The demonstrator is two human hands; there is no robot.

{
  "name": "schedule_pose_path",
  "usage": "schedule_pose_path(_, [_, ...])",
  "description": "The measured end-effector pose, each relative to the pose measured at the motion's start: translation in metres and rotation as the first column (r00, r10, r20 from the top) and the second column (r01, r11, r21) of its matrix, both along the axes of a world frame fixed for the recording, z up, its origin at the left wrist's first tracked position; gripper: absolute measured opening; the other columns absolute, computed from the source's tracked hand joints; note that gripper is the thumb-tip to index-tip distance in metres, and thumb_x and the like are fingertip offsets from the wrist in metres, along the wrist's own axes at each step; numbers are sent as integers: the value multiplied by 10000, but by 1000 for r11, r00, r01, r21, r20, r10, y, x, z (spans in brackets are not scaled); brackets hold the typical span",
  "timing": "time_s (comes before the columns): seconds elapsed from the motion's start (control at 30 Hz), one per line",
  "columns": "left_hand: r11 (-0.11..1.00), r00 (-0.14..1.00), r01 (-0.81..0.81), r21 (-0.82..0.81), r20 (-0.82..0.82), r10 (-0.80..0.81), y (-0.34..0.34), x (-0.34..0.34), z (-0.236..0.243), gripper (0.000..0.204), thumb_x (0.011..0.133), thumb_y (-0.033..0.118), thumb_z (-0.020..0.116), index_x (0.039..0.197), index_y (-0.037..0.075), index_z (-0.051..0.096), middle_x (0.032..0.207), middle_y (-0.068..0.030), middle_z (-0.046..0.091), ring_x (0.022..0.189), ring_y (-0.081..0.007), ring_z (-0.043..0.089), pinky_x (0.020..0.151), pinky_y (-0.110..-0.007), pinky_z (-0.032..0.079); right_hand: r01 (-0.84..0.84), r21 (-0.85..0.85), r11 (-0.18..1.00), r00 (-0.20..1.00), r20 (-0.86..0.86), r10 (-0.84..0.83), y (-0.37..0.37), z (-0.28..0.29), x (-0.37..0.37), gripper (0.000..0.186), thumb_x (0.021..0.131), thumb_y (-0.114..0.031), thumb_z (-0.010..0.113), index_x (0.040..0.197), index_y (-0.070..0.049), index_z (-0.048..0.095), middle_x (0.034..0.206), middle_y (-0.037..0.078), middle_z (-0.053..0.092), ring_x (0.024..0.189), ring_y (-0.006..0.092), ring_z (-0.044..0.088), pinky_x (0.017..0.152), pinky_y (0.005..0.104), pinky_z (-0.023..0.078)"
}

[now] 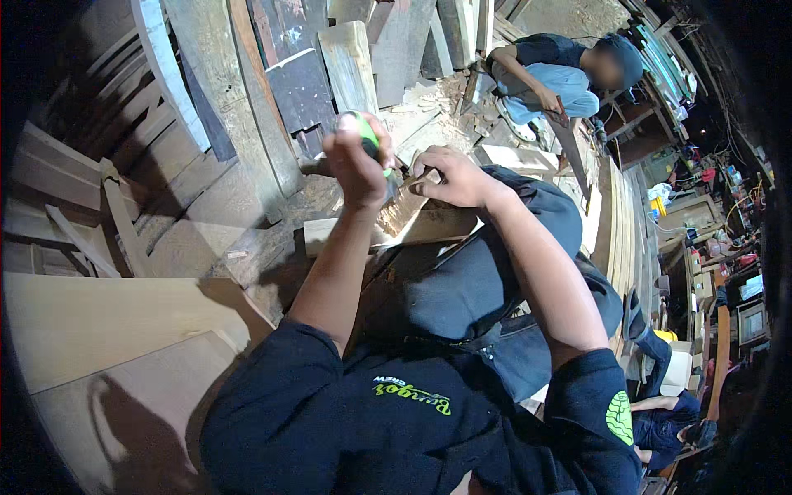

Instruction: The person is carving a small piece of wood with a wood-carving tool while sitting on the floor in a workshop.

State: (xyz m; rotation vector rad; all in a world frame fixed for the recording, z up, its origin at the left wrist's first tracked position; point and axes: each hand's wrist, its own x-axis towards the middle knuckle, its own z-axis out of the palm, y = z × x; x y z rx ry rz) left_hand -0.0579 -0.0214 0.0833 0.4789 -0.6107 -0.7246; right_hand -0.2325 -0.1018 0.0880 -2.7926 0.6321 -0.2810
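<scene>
My left hand (360, 169) is closed round the upright handle of a green-handled hand tool (364, 136). Its working end points down beside a small rough wood piece (399, 208), and I cannot make out its exact kind. From the other side my right hand (456, 176) grips the top of that wood piece, with fingers bent over its edge. The piece stands tilted, its lit face rough and grainy. Below it lies a pale wooden board (441, 226), close against my dark trousers (450, 289).
Wide planks (235, 99) and offcuts (348, 62) lie ahead, with shavings (441, 111) among them. Pale panels (107, 330) rest at the left. At the far right a co-worker (536, 78) sits holding a handsaw (569, 153). Long boards (615, 231) and another person (672, 421) are to my right.
</scene>
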Motion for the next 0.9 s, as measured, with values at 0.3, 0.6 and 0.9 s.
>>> schedule_pose_path(0.3, [995,995,-40,-90,90,48,3,-13,-15,610,904,651,382,752,67,477,497,-37,401,387,-132,393,378,-286,309,140,-34,990,989,-37,-141,4,-1,0,344,743,-292,690,1008,-95,592,960,149,603,952,365,559,874,429,431])
schedule_pose_path(0.6, [991,988,-68,-119,-146,51,24,20,20,616,916,658,342,714,95,493,485,-3,403,378,-113,395,333,-270,307,121,-48,992,990,-71,-124,6,4,6,312,771,-241,665,1018,-73,573,959,160,572,955,355,545,853,427,434])
schedule_pose_path(0.9, [998,999,-38,50,25,37,-9,-6,-4,650,869,727,371,734,98,466,517,-19,428,408,-116,396,392,-262,317,259,88,962,955,-175,-241,2,6,3,529,847,-389,504,1224,-18,521,1182,226,554,1129,414,486,1009,453,380])
